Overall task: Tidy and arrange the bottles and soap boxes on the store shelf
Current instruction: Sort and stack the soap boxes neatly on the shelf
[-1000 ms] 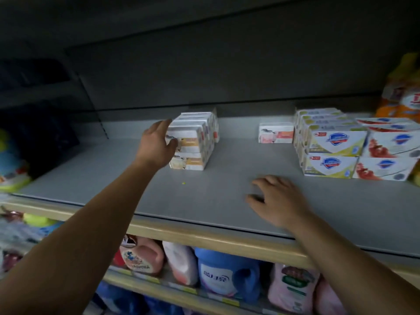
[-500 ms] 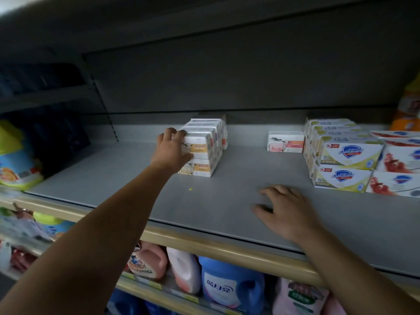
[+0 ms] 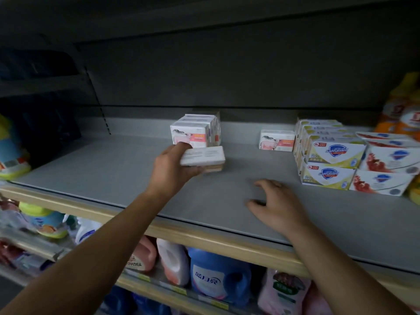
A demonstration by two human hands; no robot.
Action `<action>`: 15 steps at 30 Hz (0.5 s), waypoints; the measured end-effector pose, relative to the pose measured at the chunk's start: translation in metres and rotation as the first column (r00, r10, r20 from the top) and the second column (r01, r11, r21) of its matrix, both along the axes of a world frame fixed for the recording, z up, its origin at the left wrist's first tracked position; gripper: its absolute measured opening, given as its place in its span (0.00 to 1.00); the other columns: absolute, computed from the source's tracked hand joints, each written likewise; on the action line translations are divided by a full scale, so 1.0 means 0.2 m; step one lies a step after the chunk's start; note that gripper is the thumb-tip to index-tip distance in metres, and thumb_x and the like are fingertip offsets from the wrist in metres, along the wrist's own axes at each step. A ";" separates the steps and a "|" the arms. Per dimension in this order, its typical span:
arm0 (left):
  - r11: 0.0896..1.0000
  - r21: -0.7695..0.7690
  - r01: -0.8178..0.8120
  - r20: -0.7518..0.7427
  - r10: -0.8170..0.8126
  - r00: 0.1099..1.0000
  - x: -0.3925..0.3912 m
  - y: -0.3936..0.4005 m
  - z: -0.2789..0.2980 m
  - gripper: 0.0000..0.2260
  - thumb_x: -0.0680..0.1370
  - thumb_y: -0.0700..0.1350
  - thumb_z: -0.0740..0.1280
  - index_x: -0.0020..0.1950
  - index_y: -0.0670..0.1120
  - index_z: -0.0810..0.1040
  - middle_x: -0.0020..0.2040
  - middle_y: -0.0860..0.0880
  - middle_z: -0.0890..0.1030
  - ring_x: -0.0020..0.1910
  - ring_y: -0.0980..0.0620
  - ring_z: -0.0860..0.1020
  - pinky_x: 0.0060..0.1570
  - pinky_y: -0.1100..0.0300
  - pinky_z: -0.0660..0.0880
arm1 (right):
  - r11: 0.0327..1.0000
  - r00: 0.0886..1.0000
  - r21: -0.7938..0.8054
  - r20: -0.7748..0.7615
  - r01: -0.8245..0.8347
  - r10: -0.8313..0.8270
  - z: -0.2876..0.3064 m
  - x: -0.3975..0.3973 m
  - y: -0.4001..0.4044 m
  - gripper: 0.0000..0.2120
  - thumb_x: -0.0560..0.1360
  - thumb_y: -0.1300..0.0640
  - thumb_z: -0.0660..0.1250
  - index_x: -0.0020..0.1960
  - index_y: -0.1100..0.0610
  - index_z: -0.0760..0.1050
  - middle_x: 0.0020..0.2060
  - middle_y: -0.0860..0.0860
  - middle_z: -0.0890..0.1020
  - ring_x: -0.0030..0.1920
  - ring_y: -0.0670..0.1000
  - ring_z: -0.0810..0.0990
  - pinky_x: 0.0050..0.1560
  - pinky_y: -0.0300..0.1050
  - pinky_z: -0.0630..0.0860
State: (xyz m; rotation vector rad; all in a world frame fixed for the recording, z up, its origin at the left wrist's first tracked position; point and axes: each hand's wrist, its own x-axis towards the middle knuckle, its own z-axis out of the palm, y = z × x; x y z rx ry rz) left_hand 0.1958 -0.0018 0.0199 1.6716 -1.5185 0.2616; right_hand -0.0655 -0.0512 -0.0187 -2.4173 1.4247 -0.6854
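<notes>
My left hand (image 3: 172, 169) grips two stacked white soap boxes (image 3: 203, 156) and holds them just above the grey shelf (image 3: 113, 169), in front of a row of the same white and pink soap boxes (image 3: 196, 133). A single box of that kind (image 3: 276, 140) stands further right by the back wall. My right hand (image 3: 277, 208) hovers open over the shelf's front part, fingers spread, holding nothing. Yellow and white soap boxes (image 3: 329, 162) and red and white ones (image 3: 386, 169) are stacked in rows at the right.
Orange bottles (image 3: 402, 110) stand at the far right of the shelf, and a blue and yellow bottle (image 3: 11, 155) at the far left. Below the wooden shelf edge (image 3: 204, 237), pink and blue detergent jugs (image 3: 218, 276) fill the lower shelf.
My left hand has lifted the front boxes off the stack and drawn them toward me and to the right. My right hand has risen slightly and spread its fingers.
</notes>
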 end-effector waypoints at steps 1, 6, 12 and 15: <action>0.999 0.013 0.053 -0.109 -0.051 0.993 -0.06 0.02 -0.01 0.25 0.61 0.49 0.81 0.54 0.51 0.77 0.46 0.52 0.82 0.43 0.54 0.79 0.42 0.64 0.72 | 1.000 0.996 0.000 0.087 -0.015 0.015 0.00 -0.01 0.00 0.28 0.71 0.46 0.70 0.69 0.51 0.70 0.66 0.50 0.75 0.67 0.52 0.71 0.64 0.42 0.67; 0.940 0.047 0.337 -0.565 -0.253 0.786 -0.34 0.01 -0.08 0.18 0.65 0.43 0.81 0.50 0.53 0.78 0.42 0.52 0.83 0.38 0.55 0.80 0.39 0.60 0.79 | 0.974 0.857 0.029 0.481 -0.227 0.185 0.03 -0.05 0.06 0.45 0.66 0.57 0.78 0.77 0.47 0.59 0.68 0.45 0.68 0.64 0.39 0.69 0.61 0.26 0.64; 0.886 -0.089 0.454 -0.859 -0.300 0.416 -0.43 0.01 -0.12 0.13 0.74 0.42 0.73 0.53 0.36 0.78 0.40 0.43 0.83 0.30 0.50 0.78 0.23 0.62 0.71 | 0.952 0.785 0.072 0.587 -0.297 0.200 0.03 -0.06 0.06 0.40 0.68 0.68 0.74 0.73 0.44 0.62 0.64 0.48 0.74 0.60 0.46 0.78 0.60 0.42 0.76; 0.876 -0.140 0.461 -0.896 -0.310 0.317 -0.41 0.02 -0.12 0.06 0.76 0.43 0.69 0.46 0.40 0.80 0.34 0.45 0.80 0.27 0.50 0.74 0.20 0.63 0.68 | 0.938 0.751 0.134 0.639 -0.321 0.166 0.02 -0.07 0.04 0.32 0.68 0.65 0.77 0.65 0.45 0.70 0.53 0.40 0.82 0.52 0.42 0.82 0.51 0.39 0.78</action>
